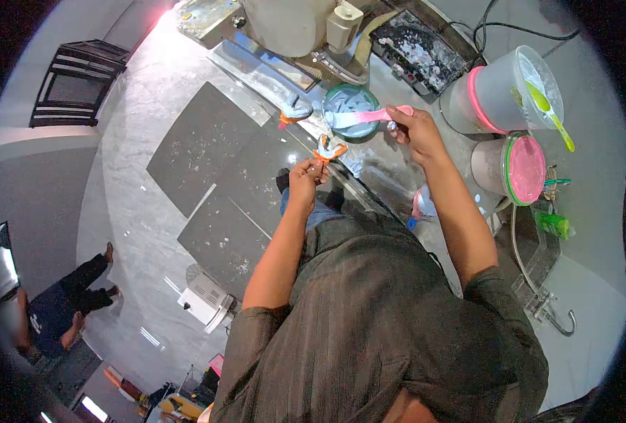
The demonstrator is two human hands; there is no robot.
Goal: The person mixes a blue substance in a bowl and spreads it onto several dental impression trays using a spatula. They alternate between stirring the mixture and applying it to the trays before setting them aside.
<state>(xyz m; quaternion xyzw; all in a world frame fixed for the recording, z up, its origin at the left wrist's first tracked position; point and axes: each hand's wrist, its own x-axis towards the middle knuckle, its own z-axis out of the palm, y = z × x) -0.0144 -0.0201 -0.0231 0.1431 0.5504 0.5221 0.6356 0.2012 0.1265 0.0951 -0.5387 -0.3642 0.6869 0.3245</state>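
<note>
We grasp a smooth pink spatula (366,116) in our right hand (413,130) over the round green bowl (351,109); our left hand (306,176) pinches an orange tray (329,149) above the speckled grey counter (390,169)

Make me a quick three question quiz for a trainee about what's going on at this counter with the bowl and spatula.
1. True or false: the right hand holds a pink spatula over the green bowl.
2. What does the left hand hold? A) an orange and white tray B) a green spoon C) a lid
3. Fill in: the tub nearest the right forearm has a ____ lid.

Key
1. True
2. A: the orange and white tray
3. Pink
</note>
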